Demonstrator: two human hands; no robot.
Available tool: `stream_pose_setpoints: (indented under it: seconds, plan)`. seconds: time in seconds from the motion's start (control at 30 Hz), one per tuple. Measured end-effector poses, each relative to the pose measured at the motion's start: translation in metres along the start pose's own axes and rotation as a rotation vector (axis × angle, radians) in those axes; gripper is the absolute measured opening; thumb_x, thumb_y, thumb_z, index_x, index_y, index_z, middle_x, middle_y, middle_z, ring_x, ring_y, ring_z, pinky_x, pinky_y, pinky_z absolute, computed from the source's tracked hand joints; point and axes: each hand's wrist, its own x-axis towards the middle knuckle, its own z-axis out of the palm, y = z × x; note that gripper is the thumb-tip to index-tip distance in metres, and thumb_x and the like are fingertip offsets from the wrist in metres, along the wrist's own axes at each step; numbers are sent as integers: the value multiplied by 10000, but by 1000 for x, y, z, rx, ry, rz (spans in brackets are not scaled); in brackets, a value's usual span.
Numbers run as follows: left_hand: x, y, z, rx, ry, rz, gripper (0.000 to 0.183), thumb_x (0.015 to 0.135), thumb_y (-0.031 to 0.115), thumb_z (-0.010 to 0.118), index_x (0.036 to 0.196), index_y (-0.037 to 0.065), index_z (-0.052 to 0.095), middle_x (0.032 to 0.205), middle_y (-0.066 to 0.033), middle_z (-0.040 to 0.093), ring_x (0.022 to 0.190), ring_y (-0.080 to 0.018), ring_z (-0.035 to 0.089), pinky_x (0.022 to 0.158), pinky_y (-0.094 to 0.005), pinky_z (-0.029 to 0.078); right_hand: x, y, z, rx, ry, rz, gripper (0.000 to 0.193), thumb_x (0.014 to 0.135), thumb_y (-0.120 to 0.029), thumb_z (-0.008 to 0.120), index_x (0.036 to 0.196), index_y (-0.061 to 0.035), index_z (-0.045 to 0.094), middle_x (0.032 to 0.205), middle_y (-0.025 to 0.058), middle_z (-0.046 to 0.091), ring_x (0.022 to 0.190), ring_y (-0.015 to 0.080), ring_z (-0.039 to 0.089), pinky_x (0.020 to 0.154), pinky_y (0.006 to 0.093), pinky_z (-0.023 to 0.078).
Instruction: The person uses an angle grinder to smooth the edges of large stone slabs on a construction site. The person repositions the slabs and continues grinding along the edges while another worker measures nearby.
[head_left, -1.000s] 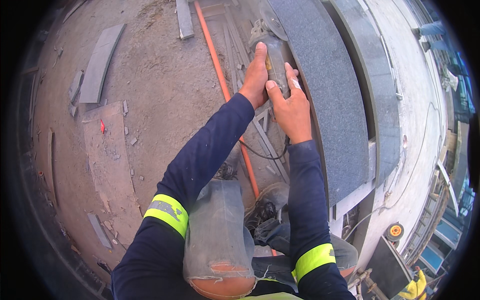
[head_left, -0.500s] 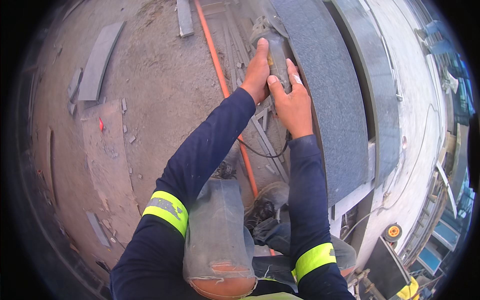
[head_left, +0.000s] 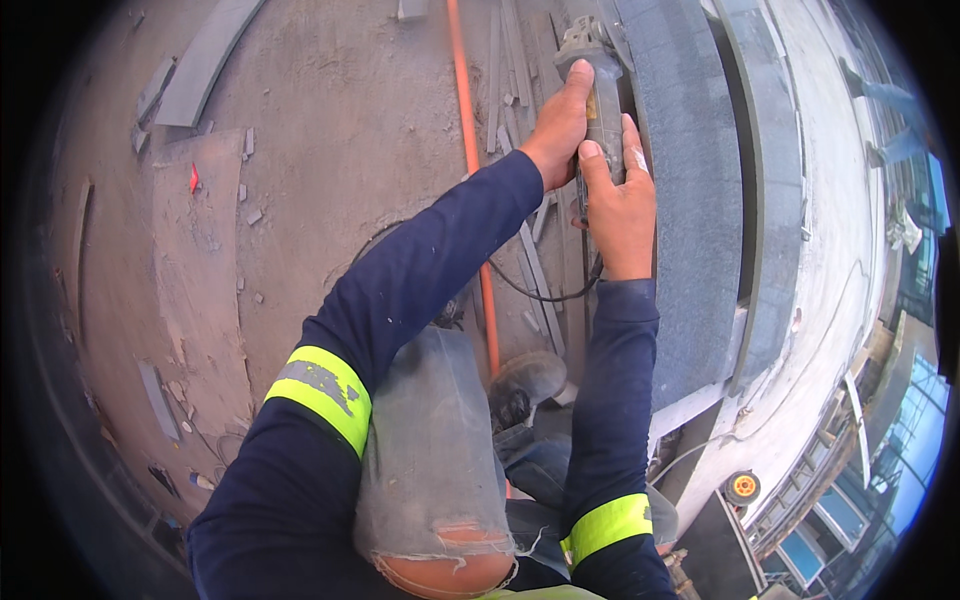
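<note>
Both my hands are wrapped round a dusty grey angle grinder [head_left: 603, 108], held beside the near edge of a long dark grey stone slab [head_left: 695, 200]. My left hand [head_left: 562, 128] grips the body close behind the metal gear head. Further back along the body, my right hand [head_left: 618, 195] closes round the handle part, with a whitish patch on one finger. The grinder's head points away from me along the slab's edge. Its disc is mostly hidden at the slab side, and I cannot tell whether it touches the stone. A black cord [head_left: 545, 298] trails back from the tool.
An orange pipe [head_left: 466, 120] runs along the dusty ground left of the slab, by thin stone offcuts [head_left: 535, 265]. A second slab [head_left: 775, 180] lies to the right, across a dark gap. Flat stone pieces [head_left: 208, 65] lie far left. A person's legs [head_left: 885, 125] show far right.
The view has shifted, so the slab, pipe and my hands sit differently in the picture. Both hands keep their hold on the grinder, still beside the slab's edge.
</note>
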Motion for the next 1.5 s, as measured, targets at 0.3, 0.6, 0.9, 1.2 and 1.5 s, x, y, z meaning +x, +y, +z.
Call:
stream_pose_setpoints:
  seconds: [0.3,0.6,0.9,1.2,1.5]
  plan:
    - [-8,1,2,-1,-8,-36,698,1127,683,474,1362,42,617,1201,-95,673,1081,-207,654,976,-396,560,-5,2,-2,-51,13,-33,797,1026,-438,704,1685,-64,457,1520,291,646,1336,396,695,1105,430,549]
    - [-22,4,7,-22,-3,-9,683,1145,657,449,1374,32,601,1209,-110,676,1060,-212,670,956,-398,582,-15,-1,-4,-24,5,-27,775,1034,-404,706,1690,-76,454,1426,252,674,1199,334,710,944,400,574]
    - [-18,-3,3,-43,-12,-25,700,1146,656,453,1438,32,579,1246,-105,673,1090,-200,675,964,-391,588,-18,-3,-5,10,1,-9,793,1034,-435,702,1692,-74,447,1564,299,608,1445,420,614,1172,443,503]
    - [-5,7,11,37,82,-39,721,1134,670,479,1391,12,620,1236,-114,688,1084,-209,671,960,-394,578,10,17,1,-11,60,-145,739,1039,-352,719,1679,-77,475,1393,221,711,1090,262,759,683,360,659]
    - [4,4,6,44,66,-33,727,1135,676,466,1352,5,641,1194,-113,705,1053,-215,683,956,-395,574,14,16,2,2,41,-107,751,1031,-353,716,1689,-94,462,1431,233,687,1114,290,757,705,371,667]
